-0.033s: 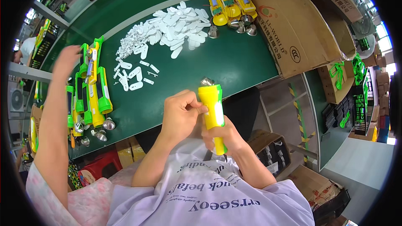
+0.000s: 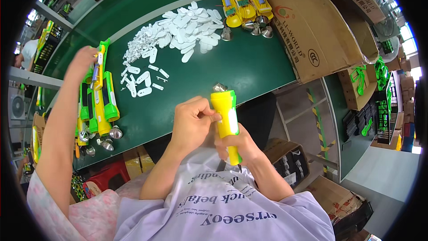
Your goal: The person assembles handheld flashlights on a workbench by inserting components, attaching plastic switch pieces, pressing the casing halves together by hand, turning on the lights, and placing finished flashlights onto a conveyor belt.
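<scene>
A yellow and green flashlight body stands nearly upright in front of my chest, a silver reflector at its top end. My right hand is wrapped round its lower part. My left hand is closed, with thumb and forefinger pinched together against the left side of the body. Whatever lies between those fingertips, if anything, is hidden. Beyond my hands, small loose white plastic pieces lie on the green table, with a large pile of white oval covers behind them.
A co-worker's hand is at the left among green and yellow flashlight bodies; silver reflectors hang by the table edge. Opened yellow housings lie at the back. A large cardboard box stands at the right.
The co-worker's hand at the left has moved a little right and nearer, over the flashlight bodies. My own hands and the flashlight body look unmoved.
</scene>
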`<state>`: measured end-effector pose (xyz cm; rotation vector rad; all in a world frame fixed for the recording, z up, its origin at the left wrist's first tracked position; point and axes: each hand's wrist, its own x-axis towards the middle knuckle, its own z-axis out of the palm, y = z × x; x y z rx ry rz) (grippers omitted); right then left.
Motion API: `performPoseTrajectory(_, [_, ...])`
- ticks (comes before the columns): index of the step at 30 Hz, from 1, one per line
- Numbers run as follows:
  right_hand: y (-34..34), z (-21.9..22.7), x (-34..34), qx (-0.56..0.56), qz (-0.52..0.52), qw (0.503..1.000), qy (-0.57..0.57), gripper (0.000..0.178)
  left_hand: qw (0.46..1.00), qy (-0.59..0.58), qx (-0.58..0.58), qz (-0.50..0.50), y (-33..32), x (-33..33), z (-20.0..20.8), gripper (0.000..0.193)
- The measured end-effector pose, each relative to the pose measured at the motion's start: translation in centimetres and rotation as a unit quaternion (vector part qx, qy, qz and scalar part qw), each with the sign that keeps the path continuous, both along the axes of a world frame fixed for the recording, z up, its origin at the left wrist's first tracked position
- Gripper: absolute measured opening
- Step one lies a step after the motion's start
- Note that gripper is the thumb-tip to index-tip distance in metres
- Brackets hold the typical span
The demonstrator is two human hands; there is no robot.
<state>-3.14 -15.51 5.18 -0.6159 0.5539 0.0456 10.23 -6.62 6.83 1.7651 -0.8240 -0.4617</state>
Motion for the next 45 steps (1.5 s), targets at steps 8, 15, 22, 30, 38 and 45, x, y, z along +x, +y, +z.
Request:
performPoseTrajectory(8, [-3.5, 1.1, 0.3, -0.417, 0.132, 0.898, 0.048, 0.037, 0.958, -0.271, 0.048, -0.086, 0.6, 1.8, 6.0, 0.055])
performPoseTrajectory(15, [-7.3, 6.4, 3.4, -0.805, 0.237, 0.543, -0.031, 0.055, 0.873, -0.248, 0.271, -0.321, 0.0, 5.0, 4.8, 0.064])
performPoseTrajectory(22, [-5.8, 5.8, 8.9, -0.693, 0.136, 0.601, -0.374, 0.014, 0.976, -0.19, 0.052, 0.09, -2.5, 15.1, 2.6, 0.045])
performPoseTrajectory(30, [9.5, -6.9, 13.3, -0.609, 0.516, 0.296, -0.524, 0.027, 0.902, 0.327, -0.209, 0.188, -10.1, 33.3, 1.6, 0.037])
performPoseTrajectory(38, [7.0, -7.0, 15.4, -0.498, 0.409, 0.399, -0.653, 0.021, 0.972, 0.111, -0.156, 0.135, -11.9, 39.2, 2.6, 0.047])
performPoseTrajectory(45, [-0.5, 2.1, 19.9, -0.457, 0.377, 0.518, -0.617, 0.021, 0.998, -0.02, 0.045, -0.04, -6.6, 31.6, 8.7, 0.053])
